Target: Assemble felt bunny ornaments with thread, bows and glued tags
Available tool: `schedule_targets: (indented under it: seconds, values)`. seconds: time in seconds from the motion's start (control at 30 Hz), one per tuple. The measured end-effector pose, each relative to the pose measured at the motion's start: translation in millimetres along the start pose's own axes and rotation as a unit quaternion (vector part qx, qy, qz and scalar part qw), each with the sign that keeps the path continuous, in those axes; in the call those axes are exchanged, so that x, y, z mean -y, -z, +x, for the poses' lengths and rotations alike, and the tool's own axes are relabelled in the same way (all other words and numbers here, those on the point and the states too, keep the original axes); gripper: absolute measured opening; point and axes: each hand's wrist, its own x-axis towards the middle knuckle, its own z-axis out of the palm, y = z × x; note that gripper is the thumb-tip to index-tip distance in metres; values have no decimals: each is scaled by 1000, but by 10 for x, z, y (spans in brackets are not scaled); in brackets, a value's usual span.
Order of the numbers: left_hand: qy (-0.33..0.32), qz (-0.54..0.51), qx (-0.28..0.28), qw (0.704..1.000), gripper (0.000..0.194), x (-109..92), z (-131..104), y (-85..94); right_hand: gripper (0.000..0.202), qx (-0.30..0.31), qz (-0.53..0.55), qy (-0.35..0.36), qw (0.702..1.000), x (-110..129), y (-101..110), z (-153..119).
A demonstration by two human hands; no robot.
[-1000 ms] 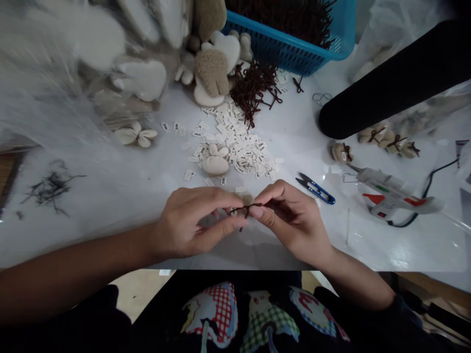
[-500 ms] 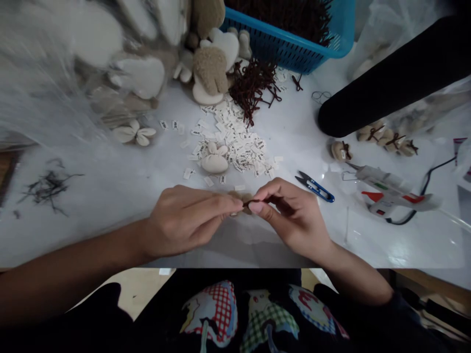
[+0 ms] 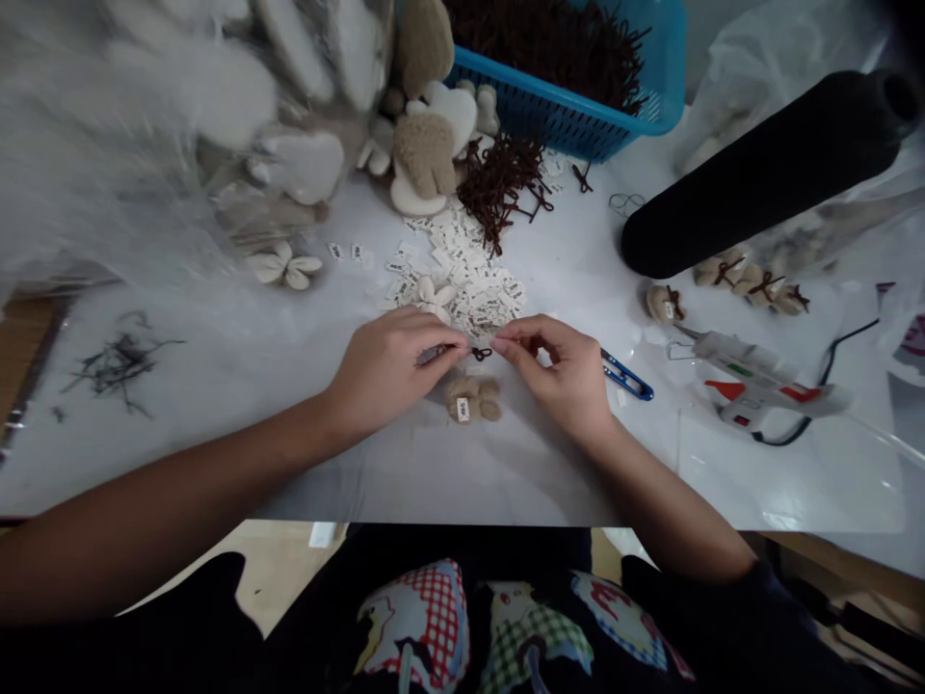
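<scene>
My left hand point(image 3: 394, 371) pinches one side of a small dark brown bow point(image 3: 481, 355) between thumb and fingertips. From the other side my right hand point(image 3: 556, 371), also closed in a pinch, appears to grip the bow's end; the exact contact is too small to see. Just below the bow, a small beige plush piece point(image 3: 477, 397) with a white label on it lies on the table. Behind my left fingers sits a cream plush piece point(image 3: 434, 297), partly hidden, beside a spread of printed white labels point(image 3: 477, 275).
Brown bows fill a blue basket point(image 3: 549, 108) at the back, with a loose pile point(image 3: 506, 188) before it. Blue thread snips point(image 3: 627, 376), a glue gun point(image 3: 766, 371) and a black cylinder point(image 3: 752, 178) lie right. Bagged plush pieces point(image 3: 303, 164) and thread scraps point(image 3: 122, 366) are left.
Both hands have moved up and away from the beige plush piece, taking the brown bow along. The plush piece now lies uncovered on the table. The camera view has shifted slightly.
</scene>
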Motion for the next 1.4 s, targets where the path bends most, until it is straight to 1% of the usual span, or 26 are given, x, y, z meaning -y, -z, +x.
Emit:
schedule_targets:
  seconds: [0.1,0.23,0.37,0.5,0.6,0.7,0.83,0.9,0.97,1.07,1.13,1.23,1.3,1.4]
  values:
    - [5,43,18,999,21,-20,-1,-32,5,24,-38,41,998,21,-22,-15]
    - [19,75,36,996,21,-51,-2,-49,9,34,-62,80,994,22,-55,-6]
    - [22,77,32,996,20,-44,2,-59,10,59,-95,86,990,-16,-83,22]
    - [3,79,36,996,22,-28,12,-45,11,73,-114,84,987,-39,-104,38]
    - [-15,74,44,996,23,-22,23,-19,10,66,-120,89,987,-48,-113,40]
    - [-26,68,62,995,27,-15,34,-2,11,67,-126,109,984,-58,-113,47]
    - [-24,61,74,995,28,0,39,-5,16,93,-145,134,976,-63,-102,69]
    - [-20,49,69,996,26,3,33,8,18,108,-154,139,972,-60,-98,81]
    - [-12,19,50,998,24,-6,23,49,19,112,-160,144,970,-57,-89,91]
    - [-6,-33,32,999,23,-47,1,149,19,91,-146,142,975,-52,-42,98]
    - [-19,-39,53,998,29,-83,-20,203,15,64,-126,127,982,-36,18,81]
    - [-34,16,118,992,40,-123,-59,217,10,41,-92,92,991,23,123,-1]
    - [-38,63,154,985,39,-134,-84,193,9,54,-67,75,994,75,171,-87]
    - [-55,104,180,977,35,-136,-110,160,10,95,-30,67,993,132,182,-211]
